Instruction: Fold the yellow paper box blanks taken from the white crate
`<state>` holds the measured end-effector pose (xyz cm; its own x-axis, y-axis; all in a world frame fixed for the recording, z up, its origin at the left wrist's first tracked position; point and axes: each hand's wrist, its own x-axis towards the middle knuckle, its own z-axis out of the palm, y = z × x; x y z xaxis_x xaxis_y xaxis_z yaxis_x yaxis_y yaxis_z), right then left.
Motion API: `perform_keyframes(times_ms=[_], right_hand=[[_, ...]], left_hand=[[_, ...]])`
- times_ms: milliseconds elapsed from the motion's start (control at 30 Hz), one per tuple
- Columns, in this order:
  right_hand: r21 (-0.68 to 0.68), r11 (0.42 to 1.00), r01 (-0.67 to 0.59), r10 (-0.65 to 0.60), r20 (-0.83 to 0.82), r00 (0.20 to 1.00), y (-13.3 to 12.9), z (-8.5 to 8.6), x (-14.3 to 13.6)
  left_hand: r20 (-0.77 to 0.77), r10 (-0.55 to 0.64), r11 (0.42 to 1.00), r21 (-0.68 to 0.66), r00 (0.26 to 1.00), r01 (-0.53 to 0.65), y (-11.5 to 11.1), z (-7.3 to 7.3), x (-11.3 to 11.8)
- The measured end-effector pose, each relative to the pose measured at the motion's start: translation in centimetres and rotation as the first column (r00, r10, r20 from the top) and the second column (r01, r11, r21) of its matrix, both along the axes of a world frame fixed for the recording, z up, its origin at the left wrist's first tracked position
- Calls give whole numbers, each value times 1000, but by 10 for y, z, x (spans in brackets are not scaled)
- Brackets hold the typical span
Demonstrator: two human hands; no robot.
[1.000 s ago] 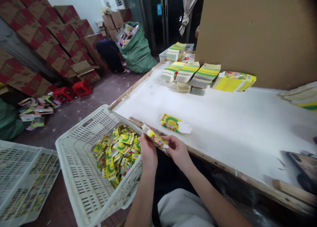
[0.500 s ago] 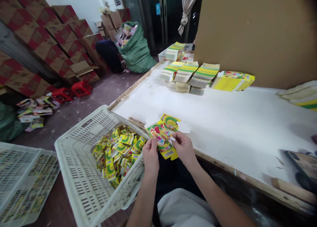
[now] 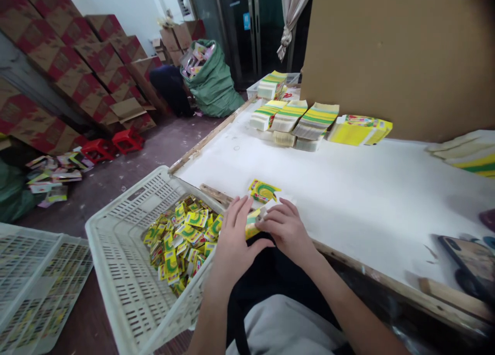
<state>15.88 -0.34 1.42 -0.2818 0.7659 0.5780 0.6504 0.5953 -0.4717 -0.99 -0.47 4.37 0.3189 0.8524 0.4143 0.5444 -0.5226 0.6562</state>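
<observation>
Between my two hands, at the near edge of the white table (image 3: 367, 205), is a small yellow and green printed carton (image 3: 252, 230), partly hidden by my fingers. My left hand (image 3: 232, 241) cups its left side, fingers extended along the far face and thumb beneath. Bent over the other end are the fingers of my right hand (image 3: 289, 232), gripping it near a white flap. Just beyond lies another yellow carton blank (image 3: 263, 190) on the tabletop. A white plastic crate (image 3: 116, 262) at my left holds many small yellow cartons (image 3: 189, 234).
Stacks of flat carton blanks (image 3: 317, 118) stand at the table's back before a brown board (image 3: 394, 50). A phone (image 3: 467, 259) and wooden block (image 3: 452, 298) lie at right. Another crate (image 3: 34, 288), red stools (image 3: 98, 149) and a green sack (image 3: 212, 86) occupy the floor.
The flat printed carton blank has been turned and folded between my hands, so its white and pale side panels show. My left hand has shifted from a pinch to a cupped hold.
</observation>
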Motion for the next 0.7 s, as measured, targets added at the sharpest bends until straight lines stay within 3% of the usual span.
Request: perform_keyframes(times_ms=[100,167,233,300,367,500,700], right_hand=[[34,996,-83,84,-40,996,-6,1,-3],[-4,1000,-11,9,-222,975,-8,-2,-5],[-107,988,110,-148,-479,865,-6,-7,-9],[-249,960,130,-266,-652,710,-4,-13,-14],[-375,927,-3,-283,-704,651,-1,-17,-19],[-508,795,-331,-189,-726,661,1,-18,-24],[-518,776,-360,-293,-801,522,4,-20,-26]], left_hand=[[-105,-89,968,-244,991,61,9,-16,-5],[-97,-56,952,-306,994,24,11,-28,-4],[-63,33,956,-288,997,-49,9,-36,0],[-21,71,964,-256,997,-74,7,-39,5],[1,57,971,-230,998,-56,5,-40,11],[-7,12,990,-139,1000,-12,2,-42,18],[-24,-24,994,-108,999,21,0,-42,18]])
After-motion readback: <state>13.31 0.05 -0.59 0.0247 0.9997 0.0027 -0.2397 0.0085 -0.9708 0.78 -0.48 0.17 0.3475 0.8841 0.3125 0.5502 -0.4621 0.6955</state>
